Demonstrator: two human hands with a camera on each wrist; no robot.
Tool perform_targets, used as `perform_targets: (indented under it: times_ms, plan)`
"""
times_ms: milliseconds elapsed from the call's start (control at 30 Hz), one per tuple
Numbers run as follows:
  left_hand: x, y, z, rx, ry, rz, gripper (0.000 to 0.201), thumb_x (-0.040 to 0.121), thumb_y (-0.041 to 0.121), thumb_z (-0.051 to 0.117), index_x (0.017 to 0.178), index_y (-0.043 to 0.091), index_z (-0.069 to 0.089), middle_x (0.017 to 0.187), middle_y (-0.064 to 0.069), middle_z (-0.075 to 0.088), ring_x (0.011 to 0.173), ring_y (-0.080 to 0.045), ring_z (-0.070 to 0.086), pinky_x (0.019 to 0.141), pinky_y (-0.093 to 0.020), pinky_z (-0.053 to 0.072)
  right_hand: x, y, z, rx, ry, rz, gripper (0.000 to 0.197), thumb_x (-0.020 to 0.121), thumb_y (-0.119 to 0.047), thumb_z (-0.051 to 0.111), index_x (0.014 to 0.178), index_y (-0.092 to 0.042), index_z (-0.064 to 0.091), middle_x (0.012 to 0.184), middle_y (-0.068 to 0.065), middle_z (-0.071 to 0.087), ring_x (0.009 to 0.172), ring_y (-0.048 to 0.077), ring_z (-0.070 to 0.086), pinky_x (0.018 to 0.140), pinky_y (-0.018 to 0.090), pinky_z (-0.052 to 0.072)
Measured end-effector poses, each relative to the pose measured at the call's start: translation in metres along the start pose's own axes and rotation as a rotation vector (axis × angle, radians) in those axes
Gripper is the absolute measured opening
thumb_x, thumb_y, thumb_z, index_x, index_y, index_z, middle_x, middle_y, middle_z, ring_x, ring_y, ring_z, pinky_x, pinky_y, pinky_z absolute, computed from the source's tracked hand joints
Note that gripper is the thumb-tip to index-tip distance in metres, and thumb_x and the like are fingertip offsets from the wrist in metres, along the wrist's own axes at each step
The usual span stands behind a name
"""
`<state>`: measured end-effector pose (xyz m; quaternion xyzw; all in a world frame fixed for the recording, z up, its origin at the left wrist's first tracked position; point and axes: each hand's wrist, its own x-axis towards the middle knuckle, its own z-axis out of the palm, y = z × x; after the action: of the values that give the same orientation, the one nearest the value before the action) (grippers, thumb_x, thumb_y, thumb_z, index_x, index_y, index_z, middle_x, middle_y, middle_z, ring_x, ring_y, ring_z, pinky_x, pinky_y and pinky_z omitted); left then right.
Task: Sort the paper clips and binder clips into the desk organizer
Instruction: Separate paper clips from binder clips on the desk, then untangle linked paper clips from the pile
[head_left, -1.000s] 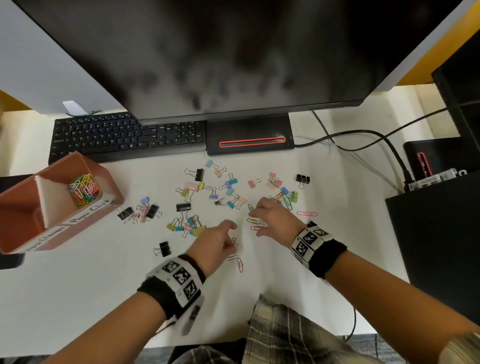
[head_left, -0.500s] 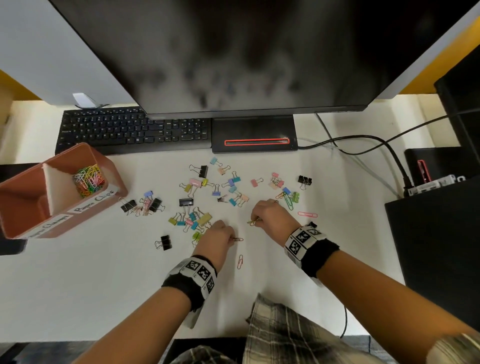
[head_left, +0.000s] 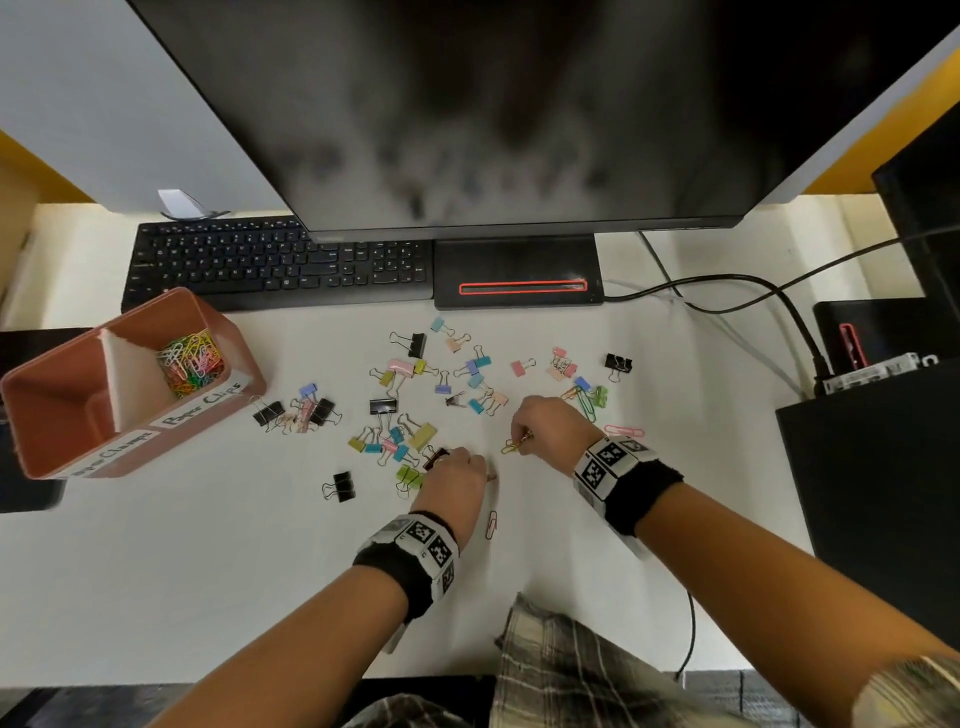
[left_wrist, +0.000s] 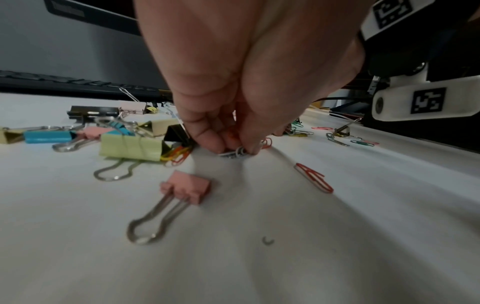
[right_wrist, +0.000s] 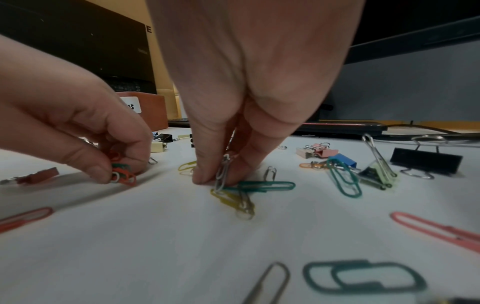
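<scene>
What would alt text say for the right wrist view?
The right hand pinches a silver wire paper clip on a white desk, over yellow and green paper clips. The left hand grips small orange and green clips.

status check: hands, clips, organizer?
Left hand pinching paper clips. Right hand pinching silver clip. Organizer far left; binder clips unsorted. Nothing blocking.

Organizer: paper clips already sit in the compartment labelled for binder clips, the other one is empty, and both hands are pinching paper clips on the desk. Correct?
Not quite. In the head view the coloured paper clips lie in the organizer compartment labelled Paper Clips; the other compartment is the empty one. The rest holds: the left hand and right hand each pinch paper clips at the desk.
</scene>
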<state>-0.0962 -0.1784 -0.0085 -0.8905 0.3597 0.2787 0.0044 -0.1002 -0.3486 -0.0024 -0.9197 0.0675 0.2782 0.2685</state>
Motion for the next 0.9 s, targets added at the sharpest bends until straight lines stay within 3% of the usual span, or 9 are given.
perform_targets:
  times_ms: [133,233,333,433,533,667,733,800,900]
  plan:
    - [-0.005,-0.009,-0.007,-0.198,0.043,0.008,0.033,0.083,-0.009,0.043,0.113,0.004,0.051,0.112,-0.014,0.052,0.105,-0.028,0.05,0.084,-0.029,0.041,-0.01,-0.001,0.001,0.042,0.049,-0.011,0.013,0.083,-0.01,0.062,0.093,-0.01,0.068,0.1,0.009,0.068,0.093,0.024,0.061,0.082,0.027,0.046]
    - [-0.022,-0.027,-0.031,-0.463,0.208,-0.002,0.012,0.091,0.004,0.047,0.092,0.009,0.058,0.091,-0.006,0.053,0.086,-0.02,0.051,0.066,-0.015,0.035,-0.018,-0.012,-0.003,0.096,0.099,-0.019,0.012,0.083,-0.011,0.063,0.093,-0.01,0.069,0.098,0.007,0.07,0.09,0.02,0.062,0.085,0.028,0.049]
    - [-0.051,-0.067,-0.071,-0.612,0.418,-0.069,0.009,0.089,0.01,0.055,0.083,0.013,0.061,0.081,0.004,0.055,0.073,-0.009,0.05,0.065,-0.004,0.035,-0.016,-0.052,-0.017,0.163,0.193,-0.098,0.009,0.082,-0.012,0.066,0.09,-0.011,0.07,0.093,0.005,0.07,0.082,0.013,0.06,0.082,0.026,0.05]
    - [-0.082,-0.13,-0.112,-0.566,0.555,-0.184,0.003,0.085,0.008,0.061,0.085,0.007,0.063,0.079,-0.002,0.062,0.072,-0.016,0.055,0.061,-0.011,0.034,0.003,-0.121,-0.034,0.212,0.262,-0.244,0.007,0.081,-0.01,0.066,0.087,-0.01,0.07,0.087,0.002,0.069,0.076,0.009,0.057,0.075,0.018,0.044]
    - [-0.1,-0.203,-0.137,-0.486,0.594,-0.376,0.012,0.084,0.013,0.064,0.091,0.003,0.064,0.086,-0.014,0.067,0.081,-0.028,0.061,0.069,-0.026,0.038,0.038,-0.206,-0.043,0.221,0.325,-0.366,0.007,0.081,-0.01,0.066,0.086,-0.013,0.069,0.081,-0.004,0.061,0.073,0.007,0.053,0.068,0.012,0.038]
    - [-0.095,-0.271,-0.151,-0.514,0.529,-0.559,0.016,0.083,0.021,0.065,0.092,0.008,0.066,0.089,-0.006,0.065,0.083,-0.021,0.059,0.076,-0.024,0.04,0.099,-0.299,-0.035,0.282,0.342,-0.384,0.011,0.078,-0.007,0.066,0.085,-0.015,0.067,0.088,0.001,0.066,0.082,0.016,0.059,0.077,0.026,0.049]
    - [-0.085,-0.289,-0.149,-0.505,0.498,-0.575,0.021,0.084,0.025,0.062,0.098,0.011,0.068,0.098,-0.006,0.068,0.088,-0.02,0.059,0.08,-0.024,0.042,0.124,-0.328,-0.026,0.328,0.312,-0.332,0.017,0.078,-0.005,0.065,0.093,-0.013,0.067,0.096,0.006,0.068,0.089,0.021,0.062,0.084,0.033,0.051]
    - [-0.081,-0.298,-0.146,-0.509,0.471,-0.545,0.028,0.088,0.024,0.057,0.111,0.009,0.063,0.112,-0.01,0.066,0.101,-0.024,0.06,0.094,-0.032,0.045,0.137,-0.341,-0.019,0.311,0.266,-0.278,0.03,0.081,-0.009,0.065,0.111,-0.012,0.062,0.11,0.008,0.065,0.1,0.022,0.062,0.091,0.031,0.049]
    - [-0.085,-0.3,-0.144,-0.521,0.532,-0.437,0.028,0.089,0.02,0.055,0.115,0.012,0.06,0.116,-0.008,0.065,0.106,-0.023,0.059,0.099,-0.036,0.044,0.125,-0.327,-0.018,0.344,0.264,-0.303,0.034,0.084,-0.016,0.064,0.118,-0.016,0.058,0.118,0.003,0.059,0.103,0.015,0.059,0.094,0.028,0.049]
